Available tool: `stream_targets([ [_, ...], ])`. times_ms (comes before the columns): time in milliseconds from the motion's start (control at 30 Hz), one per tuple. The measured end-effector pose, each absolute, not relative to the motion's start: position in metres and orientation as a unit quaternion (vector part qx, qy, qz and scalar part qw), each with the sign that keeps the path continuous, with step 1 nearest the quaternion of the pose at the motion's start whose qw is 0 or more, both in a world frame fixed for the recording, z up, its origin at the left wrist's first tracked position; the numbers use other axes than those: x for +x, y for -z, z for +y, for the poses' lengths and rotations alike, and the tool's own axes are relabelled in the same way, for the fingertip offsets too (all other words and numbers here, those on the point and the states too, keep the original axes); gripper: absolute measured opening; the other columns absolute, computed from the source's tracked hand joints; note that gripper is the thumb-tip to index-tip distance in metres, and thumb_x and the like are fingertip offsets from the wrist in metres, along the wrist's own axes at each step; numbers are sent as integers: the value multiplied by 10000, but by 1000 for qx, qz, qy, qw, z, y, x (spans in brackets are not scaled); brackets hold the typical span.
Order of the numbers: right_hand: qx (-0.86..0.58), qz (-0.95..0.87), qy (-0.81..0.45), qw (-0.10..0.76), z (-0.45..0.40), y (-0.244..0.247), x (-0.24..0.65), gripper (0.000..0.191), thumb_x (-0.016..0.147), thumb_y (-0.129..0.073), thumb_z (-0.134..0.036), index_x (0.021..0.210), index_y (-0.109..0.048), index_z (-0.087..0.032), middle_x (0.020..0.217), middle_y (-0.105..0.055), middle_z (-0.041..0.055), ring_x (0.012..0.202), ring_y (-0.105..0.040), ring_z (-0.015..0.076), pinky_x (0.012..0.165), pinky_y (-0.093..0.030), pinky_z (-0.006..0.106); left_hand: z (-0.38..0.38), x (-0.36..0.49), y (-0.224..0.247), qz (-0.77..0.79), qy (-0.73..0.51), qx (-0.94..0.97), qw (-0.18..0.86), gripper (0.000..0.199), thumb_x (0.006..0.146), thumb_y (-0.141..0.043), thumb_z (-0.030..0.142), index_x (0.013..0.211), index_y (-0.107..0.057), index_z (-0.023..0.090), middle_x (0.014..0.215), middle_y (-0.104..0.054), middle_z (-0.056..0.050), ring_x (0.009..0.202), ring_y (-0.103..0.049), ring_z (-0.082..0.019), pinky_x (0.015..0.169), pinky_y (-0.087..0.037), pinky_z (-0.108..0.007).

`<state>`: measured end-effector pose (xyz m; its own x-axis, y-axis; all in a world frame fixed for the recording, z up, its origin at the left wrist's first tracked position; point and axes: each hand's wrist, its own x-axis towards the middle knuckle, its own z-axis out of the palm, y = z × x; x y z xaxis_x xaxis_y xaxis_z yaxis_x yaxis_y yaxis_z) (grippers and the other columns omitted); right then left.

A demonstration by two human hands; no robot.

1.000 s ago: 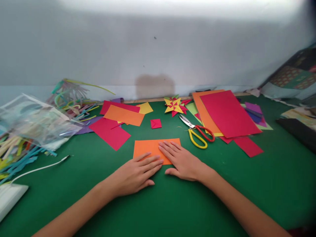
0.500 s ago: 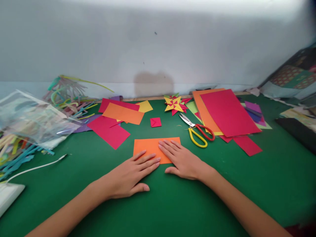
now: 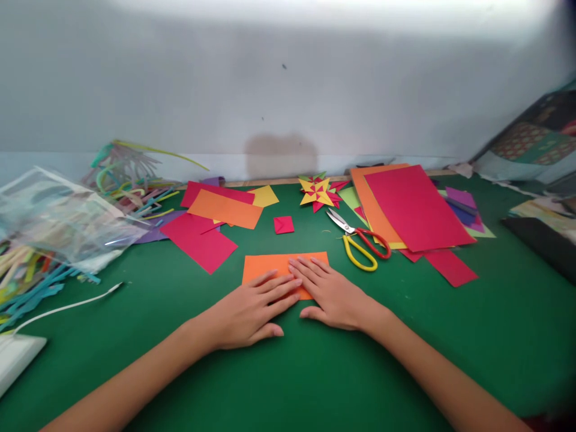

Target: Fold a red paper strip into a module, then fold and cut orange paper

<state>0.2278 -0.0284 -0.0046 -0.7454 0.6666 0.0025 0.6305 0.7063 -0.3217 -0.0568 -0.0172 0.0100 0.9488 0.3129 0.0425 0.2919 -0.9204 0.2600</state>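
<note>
An orange sheet of paper (image 3: 263, 263) lies flat on the green tabletop (image 3: 306, 378) in front of me. My left hand (image 3: 256, 309) rests across its lower left part, palm down with the fingers stretched out. From the other side my right hand (image 3: 330, 294) lies flat on its right part, fingers extended and thumb apart. The fingertips of both hands come close together near the middle of the sheet, and much of its lower half is hidden under them. Just beyond it sits a small folded red paper square (image 3: 283, 225).
Scissors (image 3: 357, 239) with red and yellow handles lie right of the sheet. Folded paper stars (image 3: 315, 192) sit by the wall. Red sheets (image 3: 418, 210) are stacked at right, more coloured paper (image 3: 225, 207) at left. A plastic bag (image 3: 67, 210), pipe cleaners and a white cable (image 3: 67, 306) occupy the far left.
My left hand has slid a little to the right and away from me over the orange paper. My right hand stays almost in place. The view has shifted slightly.
</note>
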Motion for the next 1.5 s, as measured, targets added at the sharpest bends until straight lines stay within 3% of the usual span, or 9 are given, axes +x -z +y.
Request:
stream_targets([
  [267,-351,-924,-141,48,-29,1,225,916,1022,-409,-709,1692,-168,-133,1754,-196,116,1638,-142,272,1336,-170,483,-21,-59,-15,168,-5,976,140,830,1051,-392,646,1702,-43,266,1754,-168,-26,1643,-115,-277,1344,-41,-454],
  [567,-349,-925,-144,46,-28,3,228,917,1023,-423,-701,1701,-121,-162,1761,-163,111,1640,-128,275,1334,-167,490,-32,-60,-13,160,1,972,173,847,1057,-379,642,1702,-9,235,1749,-168,-55,1632,-180,-267,1344,-51,-441],
  [800,-348,-925,-144,47,-29,2,227,914,1023,-433,-695,1701,-129,-162,1760,-175,117,1638,-140,274,1336,-170,485,-42,-66,-13,169,0,975,142,813,1076,-369,602,1702,-43,199,1750,-157,-61,1633,-176,-242,1344,-5,-393],
  [967,-348,-925,-140,54,-29,3,227,913,1023,-436,-692,1700,-134,-158,1756,-185,125,1636,-149,281,1335,-177,494,-56,-69,-8,198,-10,973,117,794,1081,-379,581,1702,-72,193,1747,-192,-79,1630,-193,-250,1345,-71,-409],
  [1267,-346,-927,-135,54,-29,0,227,920,1027,-449,-676,1701,-115,-146,1752,-197,124,1635,-157,282,1333,-173,479,-76,-90,-13,254,-34,966,44,693,1080,-476,478,1682,-231,237,1727,-292,-49,1578,-342,-240,1282,-303,-375],
  [1500,-345,-927,-137,63,-30,1,227,926,1023,-436,-694,1705,-91,-171,1753,-197,122,1633,-167,287,1328,-179,484,-87,-116,-13,275,-48,959,-46,644,1072,-509,456,1638,-356,189,1683,-398,-47,1521,-436,-224,1268,-319,-361],
])
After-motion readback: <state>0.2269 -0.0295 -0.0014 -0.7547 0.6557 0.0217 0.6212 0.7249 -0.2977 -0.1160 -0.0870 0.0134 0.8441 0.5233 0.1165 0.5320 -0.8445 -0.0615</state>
